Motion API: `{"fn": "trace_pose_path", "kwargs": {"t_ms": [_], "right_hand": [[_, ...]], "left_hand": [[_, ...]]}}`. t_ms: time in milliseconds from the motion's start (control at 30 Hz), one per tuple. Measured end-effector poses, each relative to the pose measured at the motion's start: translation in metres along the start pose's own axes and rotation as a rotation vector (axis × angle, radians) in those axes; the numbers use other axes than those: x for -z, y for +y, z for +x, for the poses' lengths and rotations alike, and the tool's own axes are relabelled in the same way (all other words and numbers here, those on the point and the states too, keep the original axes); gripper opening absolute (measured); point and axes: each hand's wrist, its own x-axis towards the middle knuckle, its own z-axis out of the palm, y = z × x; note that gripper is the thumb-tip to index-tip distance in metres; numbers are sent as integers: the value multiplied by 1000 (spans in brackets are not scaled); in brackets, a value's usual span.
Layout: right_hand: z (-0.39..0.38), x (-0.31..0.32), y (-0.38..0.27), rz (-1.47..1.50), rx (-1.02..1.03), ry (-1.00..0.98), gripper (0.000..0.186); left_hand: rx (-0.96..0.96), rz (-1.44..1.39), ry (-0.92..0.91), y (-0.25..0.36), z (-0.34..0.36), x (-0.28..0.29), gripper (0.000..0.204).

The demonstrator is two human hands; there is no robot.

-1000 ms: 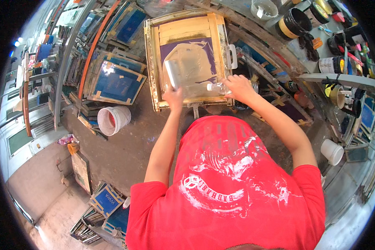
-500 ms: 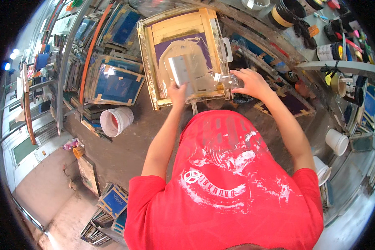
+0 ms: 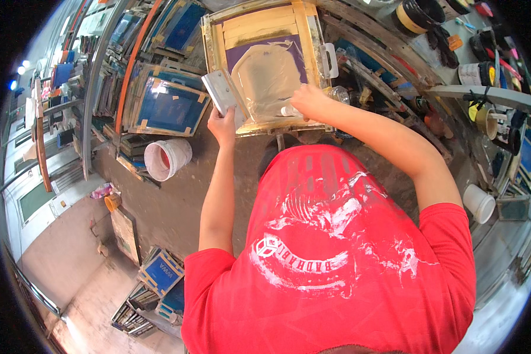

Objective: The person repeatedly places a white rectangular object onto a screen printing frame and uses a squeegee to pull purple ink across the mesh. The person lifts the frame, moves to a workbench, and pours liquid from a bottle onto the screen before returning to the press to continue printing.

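Observation:
My left hand [image 3: 222, 125] grips a squeegee [image 3: 219, 89] with a silver metal holder, held upright at the left edge of a screen-printing frame [image 3: 213, 47]. Over the frame's near right part, my right hand [image 3: 310, 102] is closed around a clear plastic bottle [image 3: 339, 95]. That bottle lies nearly level, its white tip [image 3: 287, 111] pointing left and its body showing beyond my hand on the right. Beige paste [image 3: 265, 74] is spread over the purple mesh [image 3: 236, 55] inside the taped frame. My fingers hide the middle of the bottle.
Blue screens [image 3: 172, 107] lean in stacks at the left, with a white bucket [image 3: 167, 160] on the floor nearby. More frames stand in a wooden rack at the right. Tubs and a black bucket [image 3: 419, 16] sit at the far right, by a grey bar [image 3: 484, 94].
The squeegee has moved left, off the paste to the frame's left edge. My right hand has come left over the frame with the bottle, now covering the bottle's middle.

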Motion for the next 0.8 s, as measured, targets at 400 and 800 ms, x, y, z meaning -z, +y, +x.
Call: {"fn": "trace_pose_path", "kwargs": {"t_ms": [400,800], "right_hand": [[-79,-23,34,219,-202,318,71],[-137,111,79,371,-563,1091,65]], "left_hand": [[-23,189,-97,22,-30,-76,26],[64,-112,-340,42,-59,-128,30]]}}
